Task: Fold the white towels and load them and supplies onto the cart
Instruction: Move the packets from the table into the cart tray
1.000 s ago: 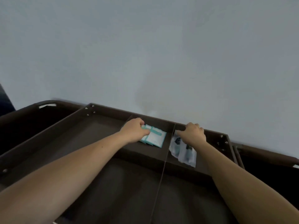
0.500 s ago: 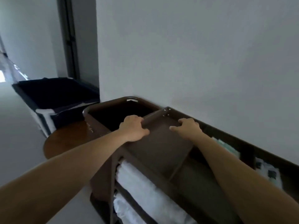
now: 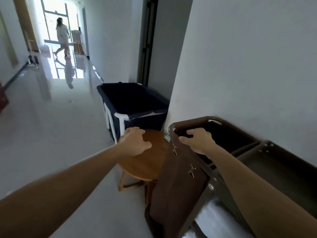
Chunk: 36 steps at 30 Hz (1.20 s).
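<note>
The brown housekeeping cart (image 3: pixel 267 162) stands against the white wall (image 3: pixel 248 57), and everything here can be placed from it. The right hand (image 3: pixel 199 141) rests on the rim of the cart's dark fabric bag (image 3: pixel 178 186) at the cart's near end, fingers curled over the edge and thumb out to the side: a closed grip on the bag rim. Two metal clips (image 3: pixel 192 170) hang on the outer face of that bag. Low on the cart, on a shelf beneath its top tray, lie folded white towels (image 3: pixel 216 219), only partly in view.

Just beside the cart's bag end stands a round wooden stool (image 3: pixel 151 162). The left hand (image 3: pixel 135 143) is over the stool's surface, palm down, fingers spread and loosely bent; its grip is open and holds nothing. Whether the palm touches the wood cannot be told. A small pale teal item (image 3: pixel 166 138) shows between the stool and the cart, too little of it visible to name.

Beyond the stool, farther from the cart along the same wall, is a navy laundry hamper (image 3: pixel 130 107) on a white tube frame. Far down the corridor from the cart, a person (image 3: pixel 62 36) is near a bright window.
</note>
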Motion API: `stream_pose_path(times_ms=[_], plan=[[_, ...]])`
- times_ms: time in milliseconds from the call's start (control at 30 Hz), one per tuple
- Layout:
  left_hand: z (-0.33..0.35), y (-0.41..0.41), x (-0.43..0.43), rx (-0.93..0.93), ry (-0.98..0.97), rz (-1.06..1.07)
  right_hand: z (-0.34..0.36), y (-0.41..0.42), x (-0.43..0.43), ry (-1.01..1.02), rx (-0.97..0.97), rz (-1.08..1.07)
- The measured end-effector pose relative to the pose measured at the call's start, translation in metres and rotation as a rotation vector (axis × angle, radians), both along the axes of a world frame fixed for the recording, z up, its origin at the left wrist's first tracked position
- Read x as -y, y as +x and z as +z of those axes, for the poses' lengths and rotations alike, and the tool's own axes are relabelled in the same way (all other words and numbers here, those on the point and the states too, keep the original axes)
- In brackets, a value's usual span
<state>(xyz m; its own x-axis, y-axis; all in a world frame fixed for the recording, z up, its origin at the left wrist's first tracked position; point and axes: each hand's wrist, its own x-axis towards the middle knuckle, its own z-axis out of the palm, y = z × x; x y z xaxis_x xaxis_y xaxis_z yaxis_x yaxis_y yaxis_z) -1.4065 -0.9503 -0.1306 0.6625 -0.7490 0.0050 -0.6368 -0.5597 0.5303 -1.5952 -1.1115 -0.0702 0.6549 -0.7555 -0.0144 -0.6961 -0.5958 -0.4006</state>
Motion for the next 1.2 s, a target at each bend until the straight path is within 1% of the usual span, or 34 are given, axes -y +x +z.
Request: stream_pose_path(times_ms=[200, 300, 433, 567, 667, 800, 967, 1067, 1200], plan=[[-0.001, 0.088, 0.030, 0.036, 0.056, 0.058, 0.001, 0.113, 0.047, -0.062, 0.001, 0.130], [0.010, 0.129, 0.054, 0.056, 0.061, 0.075, 0.001, 0.168, 0.075, -0.044, 0.027, 0.161], [0.015, 0.177, 0.091, 0.088, 0.043, 0.079, -0.007, 0.228, 0.107, -0.033, -0.025, 0.200], [0.001, 0.224, 0.126, 0.060, 0.053, 0.072, -0.018, 0.277, 0.132, -0.010, -0.052, 0.206], [-0.011, 0.263, 0.151, 0.042, 0.056, 0.018, -0.026, 0.313, 0.153, -0.020, -0.105, 0.203], [-0.021, 0.320, 0.188, 0.002, 0.080, -0.093, -0.033, 0.364, 0.180, 0.003, -0.144, 0.146], [-0.019, 0.384, 0.238, -0.033, 0.039, -0.224, -0.033, 0.410, 0.214, 0.019, -0.223, 0.026], [-0.021, 0.402, 0.273, -0.060, 0.038, -0.314, -0.041, 0.419, 0.232, 0.093, -0.200, -0.078], [-0.037, 0.406, 0.321, -0.108, 0.088, -0.467, -0.062, 0.416, 0.269, 0.166, -0.274, -0.183]])
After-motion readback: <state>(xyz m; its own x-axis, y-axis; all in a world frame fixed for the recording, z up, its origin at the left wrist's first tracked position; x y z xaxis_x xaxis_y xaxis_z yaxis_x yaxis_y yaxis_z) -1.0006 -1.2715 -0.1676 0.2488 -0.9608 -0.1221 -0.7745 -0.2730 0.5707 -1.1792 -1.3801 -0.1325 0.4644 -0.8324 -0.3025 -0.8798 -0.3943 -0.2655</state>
